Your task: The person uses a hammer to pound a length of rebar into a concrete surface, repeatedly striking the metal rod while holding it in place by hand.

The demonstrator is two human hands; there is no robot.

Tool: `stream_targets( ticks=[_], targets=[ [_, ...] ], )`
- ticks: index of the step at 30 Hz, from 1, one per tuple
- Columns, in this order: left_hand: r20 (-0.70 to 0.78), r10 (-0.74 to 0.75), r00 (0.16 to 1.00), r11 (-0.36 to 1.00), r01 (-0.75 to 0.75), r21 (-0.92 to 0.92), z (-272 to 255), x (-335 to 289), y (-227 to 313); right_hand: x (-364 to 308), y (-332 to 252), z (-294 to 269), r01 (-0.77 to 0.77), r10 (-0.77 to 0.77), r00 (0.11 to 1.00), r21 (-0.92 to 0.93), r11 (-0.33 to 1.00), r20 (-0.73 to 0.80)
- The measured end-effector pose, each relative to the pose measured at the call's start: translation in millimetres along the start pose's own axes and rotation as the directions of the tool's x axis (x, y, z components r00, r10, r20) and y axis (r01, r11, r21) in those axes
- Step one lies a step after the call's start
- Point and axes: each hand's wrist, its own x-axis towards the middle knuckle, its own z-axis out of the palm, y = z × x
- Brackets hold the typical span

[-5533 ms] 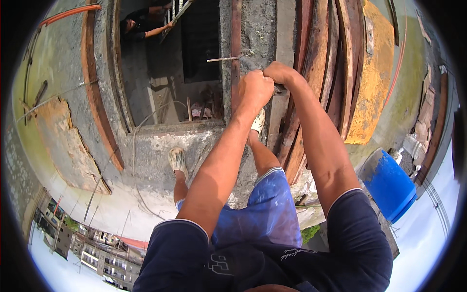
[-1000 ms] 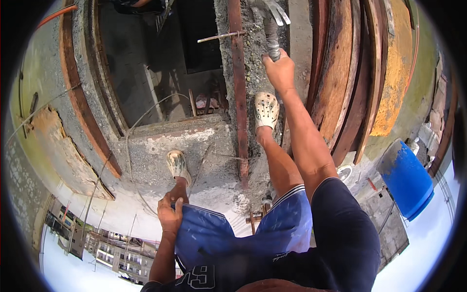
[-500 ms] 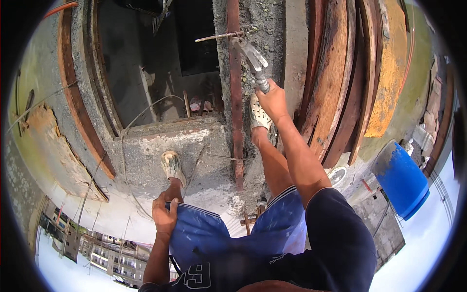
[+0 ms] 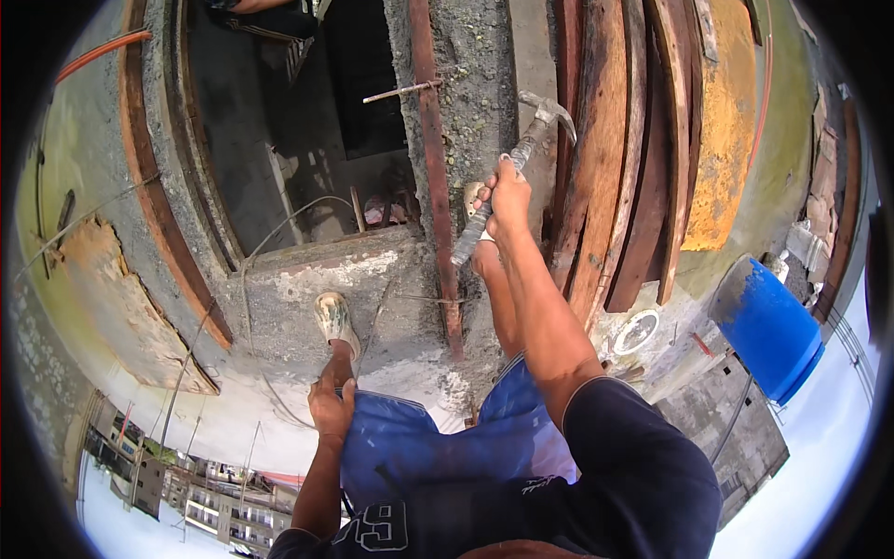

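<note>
My right hand [image 4: 507, 200] is wrapped round the grey, tape-wound handle of a claw hammer [image 4: 543, 116]. The hammer's head points up and right, above a grey board; its handle end slants down over my right foot. To the left of it, a thin rod [image 4: 400, 91] sticks out sideways at a reddish-brown strip [image 4: 433, 177] set along rough concrete. Hammer and rod are apart. My left hand [image 4: 331, 410] rests on my left knee with its fingers laid over it, holding nothing.
A deep, dark opening [image 4: 317, 121] lies ahead at left, with part of another person at its top. Several long wooden planks [image 4: 596, 140] lie at right, beside a yellow board [image 4: 722, 140]. A blue drum [image 4: 768, 326] is farther right. Wire [image 4: 244, 307] crosses the concrete ledge [image 4: 289, 321].
The hammer has come away from the rod and swung right, its head turned so the claw points right. My right wrist has rolled. My left hand stays on the knee.
</note>
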Motion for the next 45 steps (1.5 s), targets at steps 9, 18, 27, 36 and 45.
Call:
stream_targets(
  ticks=[9, 18, 27, 36, 45],
  targets=[
    [-0.065, -0.027, 0.997, 0.999, 0.025, -0.031, -2.0, -5.9, -8.0, 28.8, 42.2, 43.5, -0.243, 0.240, 0.970, 0.073, 0.967, 0.038],
    [0.005, -0.059, 0.998, 0.997, 0.060, -0.057, 1.5, 0.9, -3.9, 44.1, 35.0, 62.0, -0.210, 0.223, 0.970, -0.121, 0.970, 0.101],
    [-0.033, 0.017, 0.999, 0.996, -0.020, -0.088, 6.8, 10.4, 13.6, 40.7, 53.1, 81.9, -0.392, 0.381, 0.919, 0.117, 0.913, 0.104],
    [-0.080, -0.036, 0.996, 0.995, 0.028, -0.097, 11.9, -0.1, 0.9, 46.5, -73.3, -84.4, 0.533, -0.049, 0.846, -0.836, 0.135, 0.531],
    [-0.028, -0.164, 0.986, 0.972, 0.156, -0.177, 34.8, -20.5, 28.2, 51.2, -143.2, -39.6, 0.930, 0.241, 0.363, -0.334, -0.155, 0.900]
  ],
)
